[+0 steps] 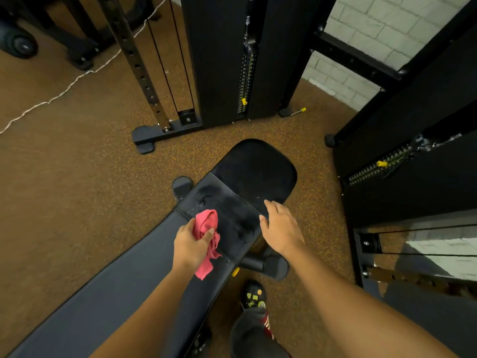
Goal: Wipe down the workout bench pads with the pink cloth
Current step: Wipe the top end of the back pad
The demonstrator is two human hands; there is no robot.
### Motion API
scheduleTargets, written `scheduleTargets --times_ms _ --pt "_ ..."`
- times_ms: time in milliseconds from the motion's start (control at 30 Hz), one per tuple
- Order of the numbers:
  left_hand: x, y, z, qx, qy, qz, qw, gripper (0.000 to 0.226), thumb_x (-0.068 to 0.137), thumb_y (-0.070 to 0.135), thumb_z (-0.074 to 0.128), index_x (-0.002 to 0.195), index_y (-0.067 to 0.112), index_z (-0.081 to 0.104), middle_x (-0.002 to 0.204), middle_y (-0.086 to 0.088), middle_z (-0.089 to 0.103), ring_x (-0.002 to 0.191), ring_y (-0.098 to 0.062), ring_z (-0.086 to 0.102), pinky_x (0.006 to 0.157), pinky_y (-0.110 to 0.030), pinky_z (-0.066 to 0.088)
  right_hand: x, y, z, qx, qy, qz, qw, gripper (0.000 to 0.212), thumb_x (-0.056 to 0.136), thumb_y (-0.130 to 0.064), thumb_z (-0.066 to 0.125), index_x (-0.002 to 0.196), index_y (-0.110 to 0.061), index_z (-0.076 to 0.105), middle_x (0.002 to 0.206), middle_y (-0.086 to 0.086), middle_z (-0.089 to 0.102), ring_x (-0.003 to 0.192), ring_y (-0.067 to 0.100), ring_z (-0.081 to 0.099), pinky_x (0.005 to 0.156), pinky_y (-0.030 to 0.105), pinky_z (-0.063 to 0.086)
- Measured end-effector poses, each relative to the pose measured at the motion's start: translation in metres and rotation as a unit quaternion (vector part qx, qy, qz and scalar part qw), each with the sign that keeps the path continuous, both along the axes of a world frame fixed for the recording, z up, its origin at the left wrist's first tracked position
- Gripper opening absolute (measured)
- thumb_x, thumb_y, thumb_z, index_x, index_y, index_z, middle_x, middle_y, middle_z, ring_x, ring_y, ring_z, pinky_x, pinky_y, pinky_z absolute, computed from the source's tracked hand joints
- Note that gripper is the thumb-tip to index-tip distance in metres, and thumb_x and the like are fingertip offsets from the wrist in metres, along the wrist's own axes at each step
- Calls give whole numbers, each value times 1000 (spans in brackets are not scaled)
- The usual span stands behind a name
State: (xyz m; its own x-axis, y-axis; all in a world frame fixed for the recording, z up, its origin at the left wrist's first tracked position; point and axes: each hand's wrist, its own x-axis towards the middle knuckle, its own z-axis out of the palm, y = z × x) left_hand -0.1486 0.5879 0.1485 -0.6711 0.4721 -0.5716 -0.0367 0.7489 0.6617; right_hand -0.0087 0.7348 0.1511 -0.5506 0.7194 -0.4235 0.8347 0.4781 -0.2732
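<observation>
Bunching the pink cloth [205, 223] in curled fingers, the left hand [192, 245] is pressing it on the bench pad [232, 202]; the right hand [280, 228] is resting open-fingered at the pad's right edge. So loosely wadded, the cloth is probably risking smearing the wet streaks [200, 201].

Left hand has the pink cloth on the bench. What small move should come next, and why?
Probably sweep the pink cloth forward and right across the middle pad section. The left hand grips it bunched at that section's near-left edge, wet smears show just ahead of it, and the right hand rests on the section's right edge.
</observation>
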Motion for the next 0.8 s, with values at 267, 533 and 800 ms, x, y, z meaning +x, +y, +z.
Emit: scheduleTargets --times_ms 267,533,800 --pt "-6 14 -15 22 99 0 995 59 89 14 60 143 21 35 129 -9 43 116 -20 45 93 -15 34 -24 15 -34 -22 -6 47 999 54 99 -33 37 147 -14 22 153 9 26 142 24 19 113 38 27" --pt "-26 29 -70 25 176 -74 981 54 87 15 63 138 16 45 130 -7 41 116 -22 45 99 -32 44 -48 19 -75 4 -31 70 997 60 99 -36 36 150 -18 11 158 11 6 145 29 2 117 43 16" --pt "-37 24 -116 -4 303 -203 931 52 83 16 69 132 10 52 122 -23 51 105 -40 51 87 -40 46 -64 20 -107 17 -38 93 995 59 100 -37 32 150 -20 7 158 12 3 145 31 0 117 45 10"
